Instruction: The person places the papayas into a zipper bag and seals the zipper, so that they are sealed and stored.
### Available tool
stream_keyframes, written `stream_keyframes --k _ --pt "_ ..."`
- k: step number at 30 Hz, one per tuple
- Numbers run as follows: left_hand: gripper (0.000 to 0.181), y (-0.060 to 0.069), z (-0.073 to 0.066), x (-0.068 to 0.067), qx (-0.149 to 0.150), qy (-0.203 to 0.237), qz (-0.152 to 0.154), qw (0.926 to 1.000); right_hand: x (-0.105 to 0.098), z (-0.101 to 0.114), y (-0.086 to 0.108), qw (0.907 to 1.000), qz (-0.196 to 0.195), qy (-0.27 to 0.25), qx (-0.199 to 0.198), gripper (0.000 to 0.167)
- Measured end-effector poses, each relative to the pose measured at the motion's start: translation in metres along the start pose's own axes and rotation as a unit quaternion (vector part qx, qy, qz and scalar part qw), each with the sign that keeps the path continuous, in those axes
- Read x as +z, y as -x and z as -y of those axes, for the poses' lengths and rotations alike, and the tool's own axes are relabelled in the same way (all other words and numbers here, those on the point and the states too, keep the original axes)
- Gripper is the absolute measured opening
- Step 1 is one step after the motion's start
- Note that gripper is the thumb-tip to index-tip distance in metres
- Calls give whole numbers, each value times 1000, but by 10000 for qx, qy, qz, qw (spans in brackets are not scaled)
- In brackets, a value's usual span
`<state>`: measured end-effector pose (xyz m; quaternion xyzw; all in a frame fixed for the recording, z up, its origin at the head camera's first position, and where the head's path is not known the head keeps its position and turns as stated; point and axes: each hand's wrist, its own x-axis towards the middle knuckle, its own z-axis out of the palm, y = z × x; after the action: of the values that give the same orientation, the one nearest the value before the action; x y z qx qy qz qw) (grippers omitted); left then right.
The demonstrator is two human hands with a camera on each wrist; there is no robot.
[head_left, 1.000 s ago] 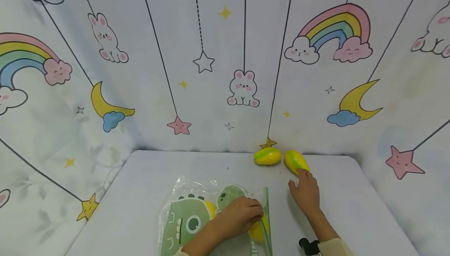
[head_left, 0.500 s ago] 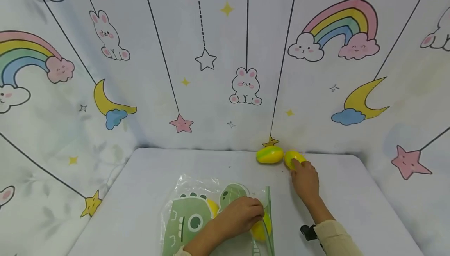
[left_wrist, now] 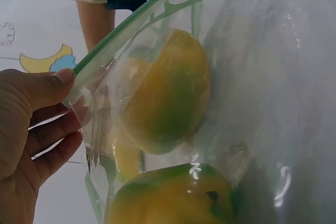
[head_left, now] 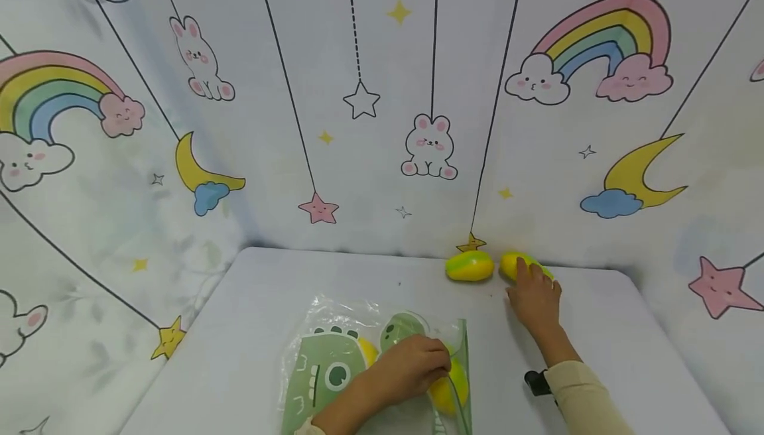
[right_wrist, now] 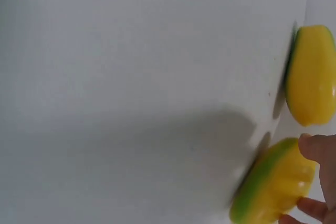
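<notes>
My left hand (head_left: 412, 365) pinches the green zip edge of a clear zip bag (head_left: 331, 378) printed with green dinosaurs. In the left wrist view its thumb presses the green strip, with the fingers behind. Through the plastic show yellow-green mango-like fruits (left_wrist: 168, 95), another one (left_wrist: 173, 198) below. At the table's back edge, my right hand (head_left: 537, 299) reaches over a yellow-green papaya-like fruit (head_left: 513, 265), fingers extended across its top. The right wrist view shows its thumb and fingertips at this fruit (right_wrist: 270, 184), spread rather than wrapped around it. A second such fruit (head_left: 469, 266) lies just left.
The white table (head_left: 358, 276) meets a cloth backdrop (head_left: 382, 176) printed with rabbits, rainbows and stars, right behind the two fruits. A black wrist device (head_left: 538, 383) sits at the right sleeve (head_left: 587, 398).
My right hand has moved further over the fruit. That fruit has turned more sideways and sits slightly farther from its neighbour. The left hand stays on the bag; the head view has shifted slightly.
</notes>
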<state>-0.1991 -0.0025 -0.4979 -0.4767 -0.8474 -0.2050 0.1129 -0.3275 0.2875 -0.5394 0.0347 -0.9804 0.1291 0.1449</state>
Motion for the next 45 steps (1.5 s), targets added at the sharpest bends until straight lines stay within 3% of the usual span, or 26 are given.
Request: stream_keyframes --k 5,11,15,19,24,30,36,40,45 --pt "5 0 -1 3 104 3 -20 9999 -9 -9 -9 9998 165 81 25 63" --pt "5 -1 -1 5 89 -42 -50 9999 -11 -11 -23 9982 311 12 -509 46" --pt "5 1 0 5 7 -105 63 9999 -8 -5 -23 9971 670 150 -343 50" --pt "5 3 -3 3 -18 -117 118 9999 -15 -3 -16 9936 1125 62 -35 59" --pt "4 7 -4 3 -93 -33 158 9998 -22 1 1 9849 1732 55 -24 51" --pt "4 5 -2 4 -61 -121 52 9999 -32 -5 17 9861 1663 -59 -36 53" --pt "4 5 -2 7 -9 -94 51 9999 -31 -16 34 9814 1799 -651 159 75" --pt "4 2 -2 5 -7 -151 78 9999 -41 -20 47 9679 1879 -1560 586 87" --pt "6 1 -1 -3 -170 -27 275 9995 -67 -21 64 9332 1836 -2808 1285 102"
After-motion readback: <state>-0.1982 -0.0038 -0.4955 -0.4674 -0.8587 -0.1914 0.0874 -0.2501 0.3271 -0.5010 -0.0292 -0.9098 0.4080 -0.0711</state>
